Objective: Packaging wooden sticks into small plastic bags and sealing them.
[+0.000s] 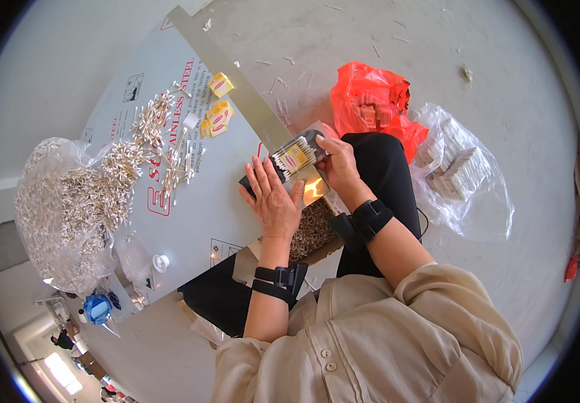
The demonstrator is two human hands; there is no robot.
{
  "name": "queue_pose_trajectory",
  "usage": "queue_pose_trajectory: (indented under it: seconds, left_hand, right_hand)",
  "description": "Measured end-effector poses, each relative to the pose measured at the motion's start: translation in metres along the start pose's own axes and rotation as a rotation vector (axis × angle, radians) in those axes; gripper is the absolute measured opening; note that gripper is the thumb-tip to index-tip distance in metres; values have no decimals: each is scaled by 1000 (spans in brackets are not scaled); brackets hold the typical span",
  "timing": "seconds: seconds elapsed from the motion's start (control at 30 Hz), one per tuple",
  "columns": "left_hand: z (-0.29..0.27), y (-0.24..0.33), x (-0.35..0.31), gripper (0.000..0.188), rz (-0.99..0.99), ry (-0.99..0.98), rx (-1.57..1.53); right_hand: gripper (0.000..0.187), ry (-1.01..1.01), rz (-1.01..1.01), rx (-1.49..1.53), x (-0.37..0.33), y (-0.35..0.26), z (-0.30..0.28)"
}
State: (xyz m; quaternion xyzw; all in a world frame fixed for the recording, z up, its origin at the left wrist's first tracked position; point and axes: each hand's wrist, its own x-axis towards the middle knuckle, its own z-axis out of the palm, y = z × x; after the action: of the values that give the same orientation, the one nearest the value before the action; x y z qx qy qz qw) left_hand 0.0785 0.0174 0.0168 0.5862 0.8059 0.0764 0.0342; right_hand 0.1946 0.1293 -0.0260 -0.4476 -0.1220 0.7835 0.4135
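Observation:
Above my lap is a small shiny metal holder (313, 186) with dark parts. A row of white-tipped cotton swabs (278, 165) lies in it, with a yellow label card (295, 158) on top. My left hand (275, 201) rests on its left end, fingers stretched out and thumb apart. My right hand (338, 161) grips the far right end between thumb and fingers, where clear film also shows. The fingertips beneath are hidden. Below the holder, an open cardboard box (313, 232) full of loose cotton swabs sits between my legs.
At left, a metal-sheet table (189, 181) bears loose cotton swabs (154, 121), a large clear bag of swabs (68, 195), yellow cards (217, 115) and a white cap (161, 262). On the floor at right are a red bag (370, 87) and a clear bag of white packs (461, 171).

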Motion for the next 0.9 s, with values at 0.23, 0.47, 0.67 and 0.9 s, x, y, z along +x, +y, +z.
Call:
queue_pose_trajectory:
  seconds: [0.23, 0.47, 0.67, 0.9]
  left_hand:
    - [3, 9, -3, 86, 1, -54, -10]
    - [-1, 8, -4, 85, -32, -64, -52]
    - [3, 6, -7, 82, -6, 24, -146]
    - [-10, 1, -5, 59, 73, 88, -130]
  right_hand:
    - [13, 11, 7, -38, -7, -7, 2]
    - [17, -51, -22, -55, -3, 1, 0]
    - [12, -5, -38, -42, -4, -8, -2]
    - [13, -20, -57, -134, -1, -1, 4]
